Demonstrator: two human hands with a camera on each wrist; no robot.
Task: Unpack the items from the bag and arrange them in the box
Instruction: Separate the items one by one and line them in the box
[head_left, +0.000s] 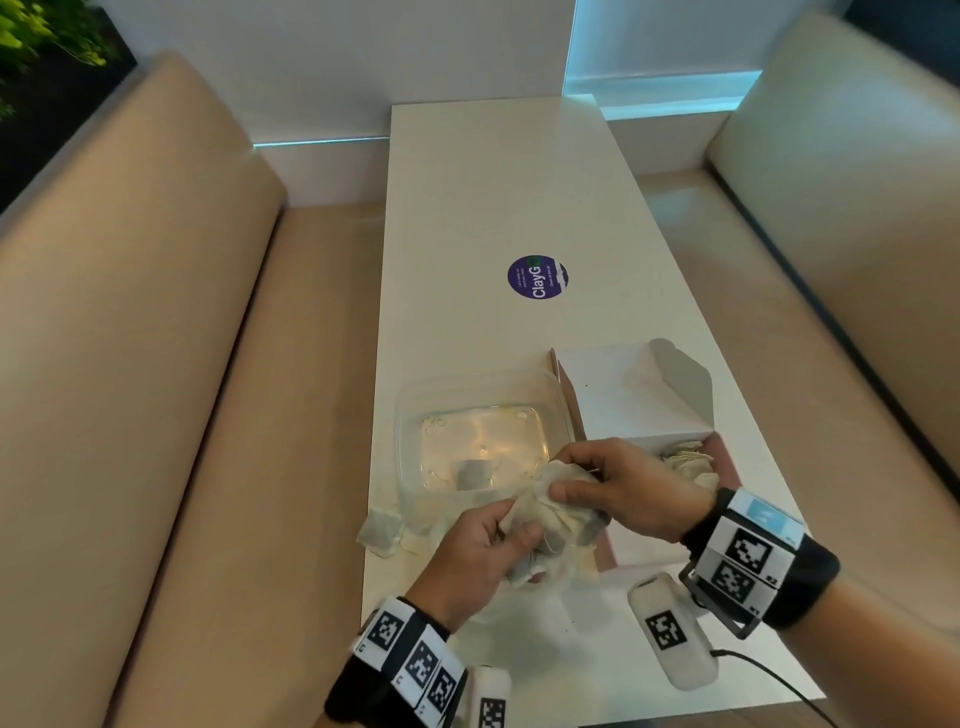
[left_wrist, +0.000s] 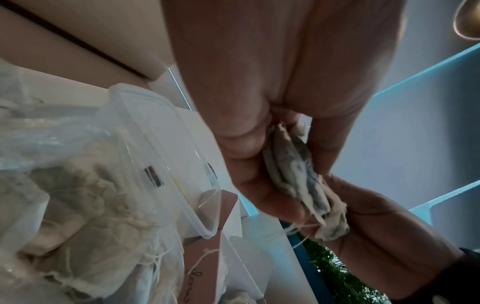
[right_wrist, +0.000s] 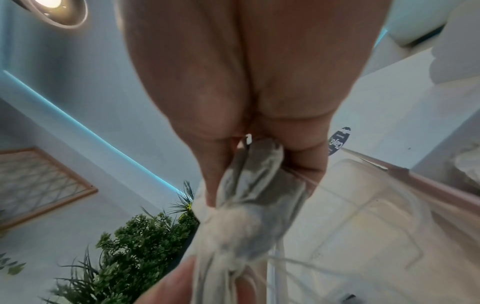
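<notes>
Both hands hold one bunch of pale tea bags (head_left: 556, 514) just above the table's near end. My left hand (head_left: 498, 540) pinches its lower end between thumb and fingers; my right hand (head_left: 587, 478) grips the upper end. The wrist views show the same bunch (left_wrist: 298, 174) (right_wrist: 246, 205), strings trailing. A clear plastic box (head_left: 415, 415) lies open right behind the hands with one tea bag (head_left: 474, 475) inside. A clear plastic bag (left_wrist: 78, 195) with more tea bags lies beside it. To the right, an open white and pink carton (head_left: 623, 395) holds crumpled tea bags (head_left: 685, 462).
A loose tea bag (head_left: 379, 532) lies on the white table (head_left: 493, 208) left of the plastic box. A round purple sticker (head_left: 537, 277) marks the table's middle. Beige benches (head_left: 156, 364) flank the table on both sides. A black cable (head_left: 769, 675) runs off the near right edge.
</notes>
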